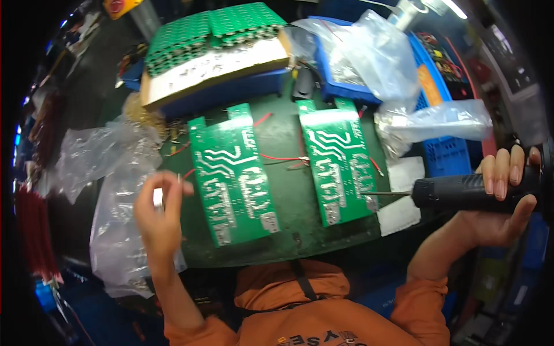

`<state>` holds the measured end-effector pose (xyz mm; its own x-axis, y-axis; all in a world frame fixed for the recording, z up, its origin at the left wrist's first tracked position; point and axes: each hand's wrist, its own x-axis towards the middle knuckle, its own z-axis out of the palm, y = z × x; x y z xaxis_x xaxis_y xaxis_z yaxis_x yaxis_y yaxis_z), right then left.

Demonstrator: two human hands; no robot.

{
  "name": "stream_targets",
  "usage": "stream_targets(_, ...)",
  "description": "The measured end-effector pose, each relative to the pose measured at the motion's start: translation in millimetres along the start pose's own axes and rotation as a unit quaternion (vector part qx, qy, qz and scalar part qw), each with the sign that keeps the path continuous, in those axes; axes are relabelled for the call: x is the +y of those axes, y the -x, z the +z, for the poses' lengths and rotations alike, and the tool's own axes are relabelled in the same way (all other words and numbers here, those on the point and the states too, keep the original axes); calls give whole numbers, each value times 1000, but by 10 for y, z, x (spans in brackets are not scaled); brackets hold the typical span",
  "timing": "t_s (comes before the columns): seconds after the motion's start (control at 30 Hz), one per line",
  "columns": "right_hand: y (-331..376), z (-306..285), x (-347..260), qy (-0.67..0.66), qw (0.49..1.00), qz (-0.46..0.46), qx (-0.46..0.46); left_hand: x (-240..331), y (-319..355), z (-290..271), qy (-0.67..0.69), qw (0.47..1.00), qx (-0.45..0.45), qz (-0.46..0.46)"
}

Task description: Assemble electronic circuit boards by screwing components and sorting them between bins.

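Observation:
My right hand [508, 179] is wrapped around a black electric screwdriver [444, 192], held level with its thin bit pointing left. The bit's tip lies over the lower right edge of the right green circuit board [340, 167]; whether it touches cannot be made out. A second green circuit board [234, 179] lies to the left on the dark green table. Beside that board's left edge, my left hand [160, 216] is raised with thumb and fingers pinched together. What the pinch holds, if anything, is too blurred to name. Red wires [283, 158] stick out around both boards.
Stacked green boards [216, 26] rest on a cardboard box [213, 72] at the back. Plastic bags [127, 202] lie at the left. A blue bin [346, 86] with clear bags and a blue basket [447, 153] stand back right, near white paper [401, 216].

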<state>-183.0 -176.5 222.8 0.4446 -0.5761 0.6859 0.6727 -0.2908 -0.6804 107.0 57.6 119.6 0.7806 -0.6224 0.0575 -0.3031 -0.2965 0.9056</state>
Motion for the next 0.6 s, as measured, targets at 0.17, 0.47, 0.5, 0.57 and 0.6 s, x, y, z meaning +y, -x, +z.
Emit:
stream_targets(0.17,51,225,40,-67,997,38,18,-6,1192,740,291,944,-122,-98)
stream_targets(0.47,247,561,-19,-230,973,19,29,-159,1590,1444,650,706,-186,-213)
stream_targets(0.5,262,580,-15,-257,966,26,-9,-162,1601,1436,650,706,-185,-213)
stream_targets(0.57,277,583,-16,-258,966,23,-13,-169,1613,1411,644,718,-187,-189)
stream_targets(0.6,280,582,-16,-259,965,20,-17,-165,1617,1398,644,717,-188,-189)
